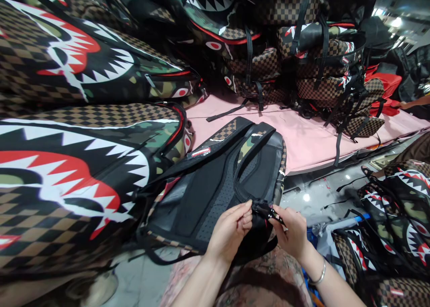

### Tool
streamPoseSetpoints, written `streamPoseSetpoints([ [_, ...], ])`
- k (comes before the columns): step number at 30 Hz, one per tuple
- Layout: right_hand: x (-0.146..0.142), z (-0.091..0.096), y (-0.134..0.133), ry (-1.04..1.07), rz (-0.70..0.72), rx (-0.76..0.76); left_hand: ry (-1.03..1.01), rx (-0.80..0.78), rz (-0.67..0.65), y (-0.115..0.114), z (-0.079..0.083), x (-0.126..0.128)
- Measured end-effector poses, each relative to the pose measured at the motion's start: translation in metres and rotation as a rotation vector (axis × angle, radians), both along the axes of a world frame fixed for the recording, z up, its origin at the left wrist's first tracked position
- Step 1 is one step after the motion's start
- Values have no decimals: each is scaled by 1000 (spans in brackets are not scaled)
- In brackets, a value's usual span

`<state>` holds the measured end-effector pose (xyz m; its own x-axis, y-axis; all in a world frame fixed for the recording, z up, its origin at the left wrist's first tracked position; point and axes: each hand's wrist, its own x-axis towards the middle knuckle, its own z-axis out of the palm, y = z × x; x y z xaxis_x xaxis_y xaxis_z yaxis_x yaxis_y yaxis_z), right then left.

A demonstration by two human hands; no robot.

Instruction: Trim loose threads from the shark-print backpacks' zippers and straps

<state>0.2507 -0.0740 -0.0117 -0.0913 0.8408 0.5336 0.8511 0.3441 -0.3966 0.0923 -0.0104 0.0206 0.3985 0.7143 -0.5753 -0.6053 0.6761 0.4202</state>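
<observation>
A backpack lies back side up in front of me, with its black padded panel and two shoulder straps showing. Checkered and camouflage patches run along its edges. My left hand is closed near its lower right edge, thumb and fingers pinching a bunched black strap. On the other side of that bunch, my right hand pinches the dark, partly shiny end between thumb and fingers. Exactly what this end is, I cannot make out. A shoulder strap loops down to the same spot.
Large shark-mouth backpacks are piled at the left. More checkered bags stand stacked at the back on the pink-covered table. Several backpacks lie low at the right beside the tiled floor. Another person's arm reaches in at far right.
</observation>
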Motion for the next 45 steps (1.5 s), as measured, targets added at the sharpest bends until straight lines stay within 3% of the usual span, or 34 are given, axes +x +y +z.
streamPoseSetpoints([
  [12, -4, -3, 3, -110, -34, 37, 76, 87, 18, -6, 5, 0],
  [19, -7, 8, 4, 357, 59, -75, 79, 120, -47, -6, 4, -2],
  [22, -7, 7, 4, 349, 67, -69, 69, 117, -52, -5, 1, -2],
  [26, -6, 6, 6, 307, 49, -111, 60, 132, -65, -6, -1, -2],
  [32, -13, 6, 14, 762, -86, -294, 172, 208, -76, -10, 4, 1],
  [37, -23, 10, 19, 931, -126, -371, 274, 247, -53, -14, 2, 5],
  [40, -26, 21, 27, 903, -110, -364, 408, 328, 17, -16, -2, 7],
  [43, -28, 33, 35, 748, -8, -354, 542, 446, 27, -17, -3, 11],
  [45, -31, 38, 40, 646, 31, -359, 537, 441, 15, -17, -3, 13],
])
